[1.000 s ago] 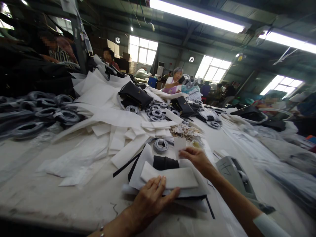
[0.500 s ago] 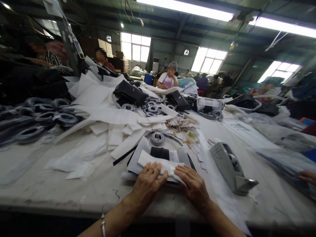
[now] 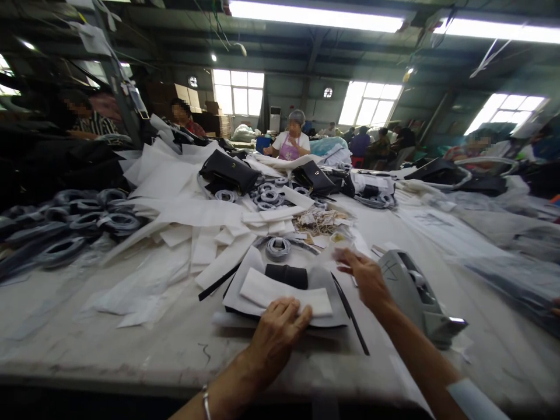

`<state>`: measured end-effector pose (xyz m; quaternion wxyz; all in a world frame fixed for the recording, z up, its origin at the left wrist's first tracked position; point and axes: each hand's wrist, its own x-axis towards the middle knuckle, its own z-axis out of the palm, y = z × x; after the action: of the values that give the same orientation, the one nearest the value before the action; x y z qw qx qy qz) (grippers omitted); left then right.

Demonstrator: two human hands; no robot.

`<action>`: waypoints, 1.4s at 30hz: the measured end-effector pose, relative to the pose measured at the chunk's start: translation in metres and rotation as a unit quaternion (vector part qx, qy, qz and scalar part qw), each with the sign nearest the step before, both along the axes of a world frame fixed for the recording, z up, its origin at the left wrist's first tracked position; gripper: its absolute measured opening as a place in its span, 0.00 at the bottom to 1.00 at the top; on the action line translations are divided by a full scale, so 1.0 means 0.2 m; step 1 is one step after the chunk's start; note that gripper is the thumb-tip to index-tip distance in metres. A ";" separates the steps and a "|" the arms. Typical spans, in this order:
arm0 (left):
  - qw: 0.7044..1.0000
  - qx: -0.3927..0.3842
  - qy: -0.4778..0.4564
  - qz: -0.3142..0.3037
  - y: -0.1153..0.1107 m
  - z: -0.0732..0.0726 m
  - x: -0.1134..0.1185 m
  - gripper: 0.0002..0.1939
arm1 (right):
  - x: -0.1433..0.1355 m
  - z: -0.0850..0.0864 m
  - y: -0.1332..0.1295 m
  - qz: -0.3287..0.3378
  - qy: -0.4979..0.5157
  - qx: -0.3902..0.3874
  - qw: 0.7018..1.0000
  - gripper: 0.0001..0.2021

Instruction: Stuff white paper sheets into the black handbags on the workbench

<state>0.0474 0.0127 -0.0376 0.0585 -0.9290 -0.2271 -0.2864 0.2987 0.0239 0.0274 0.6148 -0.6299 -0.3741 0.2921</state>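
A folded white foam strip [image 3: 262, 290] lies across a black bag piece [image 3: 286, 276] and a pale foam sheet [image 3: 238, 291] on the table in front of me. My left hand [image 3: 282, 324] rests on the strip's near edge, fingers lying flat and thumb apart to the right. Off to the right, my right hand [image 3: 365, 277] is raised above the table, close to a grey tape dispenser [image 3: 409, 297]. Its fingers are bent and blurred, and whether they hold anything is unclear. A thin black strap [image 3: 350, 312] hangs off the piece's right side.
Coiled, wrapped cords [image 3: 277, 248] sit behind the bag piece. White foam sheets [image 3: 188, 210] are heaped left, and more coils [image 3: 118, 221] lie farther left. Black bags [image 3: 230, 169] stand at the back. A person in a purple apron [image 3: 289, 143] sits across the table.
My right hand has left the foam strip and moved up and right toward the dispenser. The left hand stays on the strip. A whitish piece over the black part is no longer there.
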 end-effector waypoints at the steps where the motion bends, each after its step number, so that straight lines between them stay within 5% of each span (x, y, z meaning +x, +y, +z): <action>1: 1.000 0.003 -0.008 -0.001 0.00 -0.01 0.00 0.20 | 0.05 0.03 0.06 -0.017 0.019 0.007 1.000 0.21; 3: 1.000 0.003 -0.018 0.000 -0.01 -0.03 0.00 0.19 | 0.09 0.08 0.11 -0.027 0.032 0.015 0.999 0.19; 6: 0.999 0.004 -0.034 -0.004 -0.01 -0.02 0.00 0.17 | 0.05 0.11 0.04 0.042 -0.012 0.016 0.999 0.18; 8: 0.999 0.004 -0.043 -0.009 -0.01 -0.01 0.00 0.16 | -0.02 0.09 -0.08 0.118 -0.114 0.017 0.986 0.14; 11: 0.998 0.010 -0.054 -0.009 0.00 -0.01 0.01 0.15 | -0.12 0.00 -0.27 0.197 -0.315 0.064 0.926 0.08; 17: 0.996 -0.027 -0.076 -0.028 -0.02 -0.01 0.00 0.15 | -0.25 -0.22 -0.46 0.152 -0.511 0.172 0.828 0.19; 24: 0.987 -0.141 -0.039 -0.064 -0.03 0.07 -0.04 0.34 | -0.25 -0.24 -0.47 0.129 -0.536 0.203 0.809 0.21; 29: 0.979 -0.182 -0.010 -0.095 -0.02 0.08 -0.05 0.31 | -0.23 -0.27 -0.49 0.173 -0.565 0.230 0.773 0.23; 34: 0.978 -0.185 0.012 -0.097 -0.01 0.08 -0.05 0.23 | -0.21 -0.24 -0.60 0.182 -0.520 0.223 0.804 0.19; 39: 0.974 -0.201 0.018 -0.100 0.00 0.07 -0.05 0.25 | -0.18 -0.12 -0.67 0.086 -0.437 0.188 0.875 0.09; 42: 0.967 -0.231 0.009 -0.106 0.00 0.09 -0.06 0.26 | -0.19 -0.03 -0.58 0.114 -0.465 0.164 0.863 0.05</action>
<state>0.0354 0.0120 -0.0203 -0.1862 -0.9387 -0.1866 -0.2223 0.2614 -0.0925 0.0205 0.4265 -0.5357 -0.7281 -0.0318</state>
